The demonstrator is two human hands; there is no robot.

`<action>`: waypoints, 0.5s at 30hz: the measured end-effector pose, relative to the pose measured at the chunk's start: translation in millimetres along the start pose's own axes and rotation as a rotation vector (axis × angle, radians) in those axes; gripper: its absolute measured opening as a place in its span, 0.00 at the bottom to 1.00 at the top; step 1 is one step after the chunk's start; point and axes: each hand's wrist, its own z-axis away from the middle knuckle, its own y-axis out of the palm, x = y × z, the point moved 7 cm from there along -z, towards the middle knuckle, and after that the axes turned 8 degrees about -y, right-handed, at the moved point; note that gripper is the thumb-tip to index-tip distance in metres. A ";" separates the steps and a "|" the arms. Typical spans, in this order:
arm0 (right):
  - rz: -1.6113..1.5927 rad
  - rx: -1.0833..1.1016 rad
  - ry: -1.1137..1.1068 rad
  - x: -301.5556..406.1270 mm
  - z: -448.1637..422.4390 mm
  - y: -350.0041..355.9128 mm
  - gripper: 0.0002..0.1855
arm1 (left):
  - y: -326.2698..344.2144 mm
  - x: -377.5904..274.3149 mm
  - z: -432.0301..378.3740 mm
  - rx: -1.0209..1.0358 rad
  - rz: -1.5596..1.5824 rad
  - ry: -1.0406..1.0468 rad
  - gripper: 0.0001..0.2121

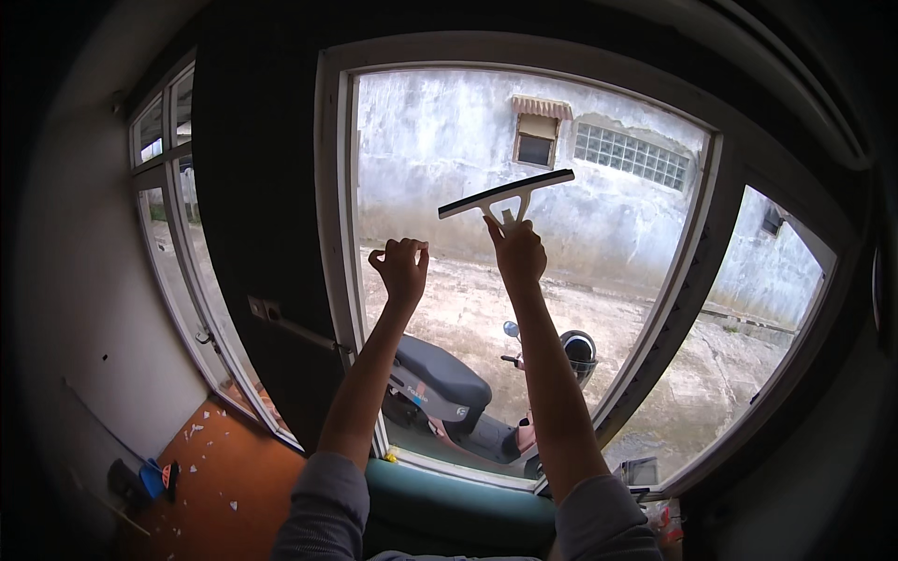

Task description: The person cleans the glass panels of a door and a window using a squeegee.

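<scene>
My right hand (520, 258) grips the handle of a white window squeegee (508, 193), raised before a large window pane (428, 168). Its long black rubber edge faces upward, and its right end tilts higher than its left. From this view I cannot tell whether the rubber touches the glass. Lower and to the left, my left hand (403, 272) is held up before the same pane with curled fingers. The back of that hand hides its palm, so whether it holds anything small does not show.
A white frame (335, 210) surrounds the pane. Below it stands a green padded surface (449, 501). Outside, a scooter (442, 382) is parked near the glass. At the left, white scraps (233, 505) litter the orange floor (210, 470), near a blue object (151, 478). Sockets (263, 308) sit on the dark wall.
</scene>
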 end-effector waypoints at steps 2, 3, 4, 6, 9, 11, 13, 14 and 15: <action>0.017 0.009 -0.025 -9.7 16.8 4.0 0.34 | -2.7 -4.2 6.1 0.010 0.034 -0.021 0.06; -0.024 0.033 -0.038 -14.2 22.7 4.9 0.33 | -3.7 -6.3 9.2 0.017 0.026 -0.011 0.05; -0.025 0.037 -0.038 -18.5 25.9 4.6 0.33 | -4.8 -7.7 12.5 0.024 0.019 -0.002 0.05; 0.045 0.032 -0.120 -17.9 27.3 -3.8 0.32 | -8.3 -11.1 15.0 0.035 0.028 -0.004 0.05; 0.145 -0.014 -0.263 -19.7 21.2 -24.5 0.30 | -13.5 -16.6 16.3 0.037 0.040 -0.006 0.05; 0.261 -0.216 -0.472 -16.0 14.5 -46.5 0.31 | -16.7 -18.9 14.2 0.024 0.043 -0.006 0.05; 0.272 -0.181 -0.587 -6.2 -6.0 -66.6 0.31 | -18.2 -18.3 12.6 0.001 0.036 0.004 0.05; 0.317 -0.079 -0.586 -4.3 -21.8 -74.7 0.30 | -17.4 -22.7 11.2 -0.002 0.043 0.005 0.05; 0.336 0.033 -0.587 7.6 -31.6 -84.9 0.30 | -18.2 -20.8 11.2 -0.001 0.039 0.007 0.06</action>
